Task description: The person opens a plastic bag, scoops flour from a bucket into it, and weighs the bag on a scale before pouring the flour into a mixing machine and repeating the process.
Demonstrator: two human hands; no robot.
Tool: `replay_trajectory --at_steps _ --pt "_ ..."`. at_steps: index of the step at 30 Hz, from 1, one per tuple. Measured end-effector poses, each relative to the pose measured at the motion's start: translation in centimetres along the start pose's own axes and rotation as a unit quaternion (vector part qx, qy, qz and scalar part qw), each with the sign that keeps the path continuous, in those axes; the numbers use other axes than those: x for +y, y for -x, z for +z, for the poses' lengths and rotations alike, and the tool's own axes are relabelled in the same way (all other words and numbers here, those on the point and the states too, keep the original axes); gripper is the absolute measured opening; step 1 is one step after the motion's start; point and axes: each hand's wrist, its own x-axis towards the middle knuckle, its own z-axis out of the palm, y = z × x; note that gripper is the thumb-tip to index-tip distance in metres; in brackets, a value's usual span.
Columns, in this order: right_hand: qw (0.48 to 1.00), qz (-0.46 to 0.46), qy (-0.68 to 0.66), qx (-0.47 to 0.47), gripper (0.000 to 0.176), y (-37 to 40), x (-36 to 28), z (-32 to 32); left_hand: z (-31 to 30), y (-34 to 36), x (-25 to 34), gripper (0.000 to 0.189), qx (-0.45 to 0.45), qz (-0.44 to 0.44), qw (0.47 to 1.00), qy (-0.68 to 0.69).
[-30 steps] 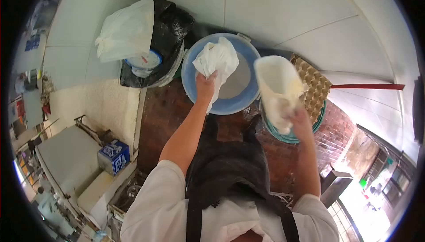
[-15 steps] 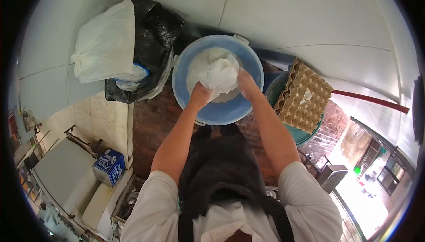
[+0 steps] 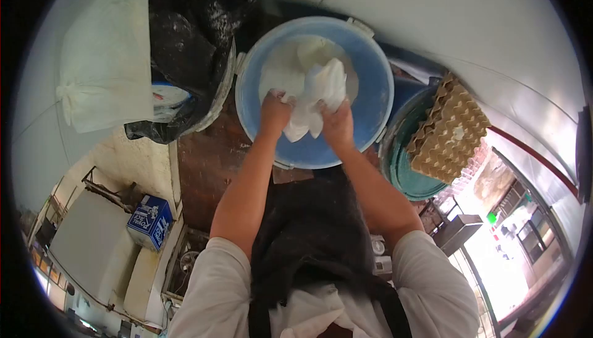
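Note:
A large blue tub (image 3: 377, 112) stands in front of me with white powder (image 3: 278, 69) in it. Over the powder I hold a thin white plastic bag (image 3: 326, 84), crumpled and bunched upward. My left hand (image 3: 276, 114) is closed on the bag's left edge. On the other side, my right hand (image 3: 337, 125) grips its lower right part, fingers curled into the plastic. Behind the bag a pale rounded shape (image 3: 314, 50) shows in the powder; I cannot make out what it is.
To the left are a full white sack (image 3: 102, 60) and a black plastic bag (image 3: 185, 41). Egg trays (image 3: 448, 134) lie on a green bin (image 3: 407, 174) at right. A blue box (image 3: 150, 222) sits lower left.
My hands have drawn a little toward me with the bag, whose loose end now stands up to the right. The view has shifted closer to the tub.

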Motion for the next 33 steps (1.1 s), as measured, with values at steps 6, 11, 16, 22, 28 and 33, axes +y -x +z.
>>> replay_trajectory --at_steps 6,11,16,22,28,33 --pt "0.986 0.062 0.114 0.101 0.039 -0.1 8.6 -6.1 -4.2 -2.1 -4.0 0.037 0.153 -0.035 0.953 0.258" --pt "0.937 -0.182 0.203 0.216 0.04 0.8 3.8 -6.8 -5.1 1.2 2.0 0.038 0.091 0.077 0.973 0.198" --pt "0.927 -0.246 0.242 -0.15 0.027 -1.4 2.6 0.1 -5.6 2.7 5.3 0.034 0.041 0.112 0.991 0.066" --pt "0.832 0.024 0.434 -0.345 0.062 -1.2 7.0 1.7 -5.1 1.8 3.3 0.031 0.053 0.066 0.971 0.225" --pt "0.865 0.102 0.457 -0.18 0.06 -5.1 9.3 -0.5 -5.2 2.8 0.7 0.031 -0.125 -0.118 0.93 0.325" --pt "0.843 -0.11 0.392 -0.351 0.038 -2.4 13.0 -3.9 -6.4 3.4 -3.3 0.037 -0.184 -0.149 0.958 0.163"
